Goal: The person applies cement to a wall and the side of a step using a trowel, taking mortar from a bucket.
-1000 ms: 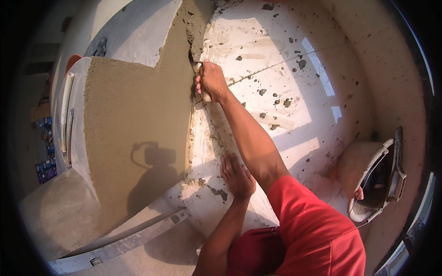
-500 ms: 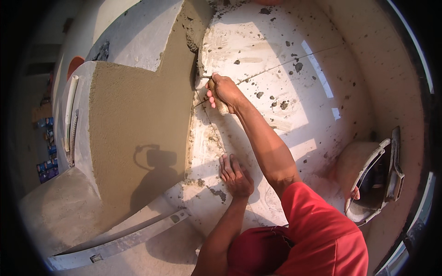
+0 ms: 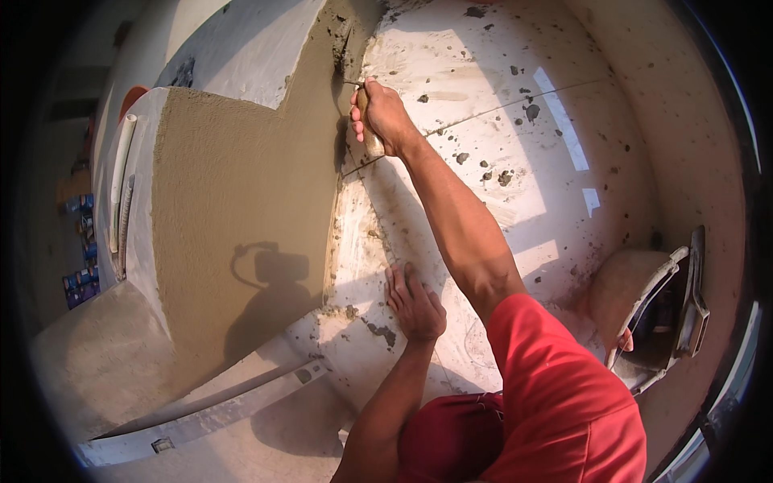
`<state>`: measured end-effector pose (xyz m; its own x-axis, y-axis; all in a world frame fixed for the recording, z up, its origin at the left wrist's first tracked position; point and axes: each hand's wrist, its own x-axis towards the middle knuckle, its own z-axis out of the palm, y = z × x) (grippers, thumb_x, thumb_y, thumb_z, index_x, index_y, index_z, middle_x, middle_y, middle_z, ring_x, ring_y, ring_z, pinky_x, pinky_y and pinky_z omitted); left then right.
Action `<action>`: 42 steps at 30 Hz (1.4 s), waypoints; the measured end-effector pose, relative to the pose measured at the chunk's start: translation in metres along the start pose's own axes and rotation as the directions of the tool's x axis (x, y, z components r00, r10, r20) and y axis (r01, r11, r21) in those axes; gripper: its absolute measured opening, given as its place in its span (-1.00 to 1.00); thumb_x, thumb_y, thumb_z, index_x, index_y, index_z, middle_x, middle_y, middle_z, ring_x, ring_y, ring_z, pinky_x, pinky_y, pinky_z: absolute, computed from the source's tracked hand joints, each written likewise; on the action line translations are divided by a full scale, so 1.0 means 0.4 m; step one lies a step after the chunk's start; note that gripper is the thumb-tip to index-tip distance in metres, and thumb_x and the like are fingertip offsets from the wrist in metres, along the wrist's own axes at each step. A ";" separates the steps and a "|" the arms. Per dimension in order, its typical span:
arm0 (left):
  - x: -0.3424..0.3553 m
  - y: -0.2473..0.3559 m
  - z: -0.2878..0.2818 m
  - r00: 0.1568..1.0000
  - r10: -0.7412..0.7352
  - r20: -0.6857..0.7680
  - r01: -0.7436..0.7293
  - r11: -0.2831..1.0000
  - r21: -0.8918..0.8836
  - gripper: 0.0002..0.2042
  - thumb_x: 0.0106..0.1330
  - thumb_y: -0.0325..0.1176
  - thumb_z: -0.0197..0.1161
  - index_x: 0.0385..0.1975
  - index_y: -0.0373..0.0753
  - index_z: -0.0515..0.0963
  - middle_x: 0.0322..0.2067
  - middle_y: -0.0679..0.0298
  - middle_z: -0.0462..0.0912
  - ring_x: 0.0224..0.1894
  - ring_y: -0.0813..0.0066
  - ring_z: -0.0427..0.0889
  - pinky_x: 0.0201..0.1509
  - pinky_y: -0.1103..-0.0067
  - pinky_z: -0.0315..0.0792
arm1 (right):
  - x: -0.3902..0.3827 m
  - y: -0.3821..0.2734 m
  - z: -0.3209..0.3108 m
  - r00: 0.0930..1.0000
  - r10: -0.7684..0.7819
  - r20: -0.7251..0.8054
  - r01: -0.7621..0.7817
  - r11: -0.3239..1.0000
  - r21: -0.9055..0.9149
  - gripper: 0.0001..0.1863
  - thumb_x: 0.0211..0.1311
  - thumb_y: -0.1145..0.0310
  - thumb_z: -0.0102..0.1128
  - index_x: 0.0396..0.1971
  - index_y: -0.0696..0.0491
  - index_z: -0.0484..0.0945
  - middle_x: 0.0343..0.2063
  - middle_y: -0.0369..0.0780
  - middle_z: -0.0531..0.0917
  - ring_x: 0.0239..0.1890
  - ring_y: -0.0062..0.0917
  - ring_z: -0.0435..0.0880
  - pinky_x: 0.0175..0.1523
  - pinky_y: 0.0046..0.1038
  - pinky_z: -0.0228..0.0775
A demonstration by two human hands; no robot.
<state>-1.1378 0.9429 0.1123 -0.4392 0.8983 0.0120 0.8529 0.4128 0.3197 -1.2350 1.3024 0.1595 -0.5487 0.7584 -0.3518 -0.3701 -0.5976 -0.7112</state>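
My right hand [image 3: 386, 121] grips the wooden handle of a trowel [image 3: 372, 138] at the upper middle. The trowel's head is at the edge of the grey-brown mortar surface [image 3: 233, 185], where lumpy wet mortar [image 3: 338, 44] lies; the blade is hard to make out. My left hand [image 3: 415, 302] rests lower down, fingers extended on the white tiled surface [image 3: 491, 209] beside the mortar's edge. The tiles carry dark splatters and pale smears. A shadow of my head and gear falls across the smooth mortar.
At the right stands a bucket [image 3: 616, 286] with metal tools at its rim. A long metal bar [image 3: 201, 409] lies at lower left. Pale pipes [image 3: 125, 157] and a rebar-like rod stand at left beside an orange object [image 3: 133, 101]. A smooth grey slab [image 3: 250, 52] borders the mortar at top.
My right hand with the trowel dipped toward me, then moved back up along the mortar's edge, higher than a second ago. My left hand has stayed in nearly the same place.
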 end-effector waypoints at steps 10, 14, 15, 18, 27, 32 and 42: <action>-0.001 -0.001 0.002 1.000 -0.009 0.024 0.009 1.000 0.000 -0.42 0.54 -0.36 0.02 0.51 -0.51 0.25 0.51 -0.33 0.17 0.58 -0.40 0.12 0.65 -0.10 -0.01 | -0.043 -0.007 0.063 0.994 -0.097 0.042 0.098 0.994 -0.041 -0.44 0.78 0.01 -0.32 -0.26 0.17 0.46 -0.58 -0.22 0.53 -0.69 -0.52 0.49 -0.60 -0.39 0.46; 0.000 0.000 0.001 1.000 -0.005 0.026 0.005 1.000 -0.005 -0.41 0.52 -0.37 0.03 0.51 -0.50 0.24 0.52 -0.34 0.15 0.58 -0.40 0.10 0.66 -0.11 -0.02 | -0.061 -0.003 0.072 0.987 -0.152 0.045 0.156 0.981 -0.112 -0.43 0.78 0.01 -0.31 -0.30 0.17 0.45 -0.60 -0.22 0.51 -0.70 -0.52 0.49 -0.61 -0.39 0.44; 0.000 -0.001 0.002 1.000 -0.006 0.028 0.007 1.000 -0.002 -0.41 0.53 -0.36 0.02 0.51 -0.50 0.24 0.52 -0.34 0.15 0.58 -0.39 0.10 0.66 -0.10 -0.02 | -0.068 -0.001 0.076 0.985 -0.164 0.045 0.169 0.974 -0.151 -0.43 0.78 0.01 -0.31 -0.30 0.17 0.44 -0.60 -0.22 0.51 -0.70 -0.52 0.49 -0.61 -0.38 0.44; -0.001 -0.002 0.008 0.999 -0.009 0.038 0.009 1.000 0.007 -0.42 0.56 -0.32 -0.01 0.51 -0.51 0.24 0.52 -0.34 0.15 0.58 -0.39 0.10 0.65 -0.11 -0.03 | -0.089 0.005 0.088 0.981 -0.191 0.038 0.194 0.948 -0.254 -0.44 0.77 0.00 -0.30 -0.32 0.15 0.44 -0.61 -0.23 0.50 -0.71 -0.53 0.49 -0.62 -0.38 0.42; -0.013 -0.025 0.019 0.998 0.049 -0.029 -0.049 0.999 -0.019 -0.41 0.62 -0.22 -0.07 0.50 -0.51 0.25 0.50 -0.34 0.17 0.55 -0.46 0.14 0.60 -0.15 0.02 | -0.200 0.089 0.058 0.991 -0.031 0.133 0.025 0.999 0.045 -0.41 0.77 -0.12 -0.31 -0.22 0.11 0.45 -0.61 -0.28 0.50 -0.72 -0.59 0.46 -0.63 -0.46 0.45; -0.002 -0.011 0.009 0.999 0.038 -0.013 -0.038 0.999 -0.008 -0.42 0.64 -0.22 -0.08 0.50 -0.52 0.26 0.49 -0.34 0.19 0.55 -0.44 0.15 0.61 -0.14 0.02 | -0.093 0.146 -0.012 0.995 0.103 -0.001 -0.101 0.982 0.163 -0.44 0.77 -0.10 -0.35 -0.19 0.06 0.45 -0.58 -0.31 0.49 -0.68 -0.60 0.45 -0.59 -0.46 0.44; -0.007 -0.015 0.014 1.000 -0.008 0.030 0.008 1.000 0.008 -0.40 0.62 -0.23 -0.05 0.54 -0.47 0.22 0.51 -0.32 0.16 0.58 -0.41 0.11 0.64 -0.11 -0.01 | -0.077 0.139 0.038 0.999 0.052 0.010 -0.053 0.991 0.120 -0.47 0.77 -0.03 -0.33 -0.22 0.10 0.44 -0.60 -0.25 0.50 -0.68 -0.53 0.46 -0.60 -0.40 0.45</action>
<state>-1.1400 0.9389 0.1052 -0.4378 0.8989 -0.0187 0.8516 0.4212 0.3120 -1.2501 1.2419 0.1402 -0.5750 0.7236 -0.3818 -0.4278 -0.6637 -0.6135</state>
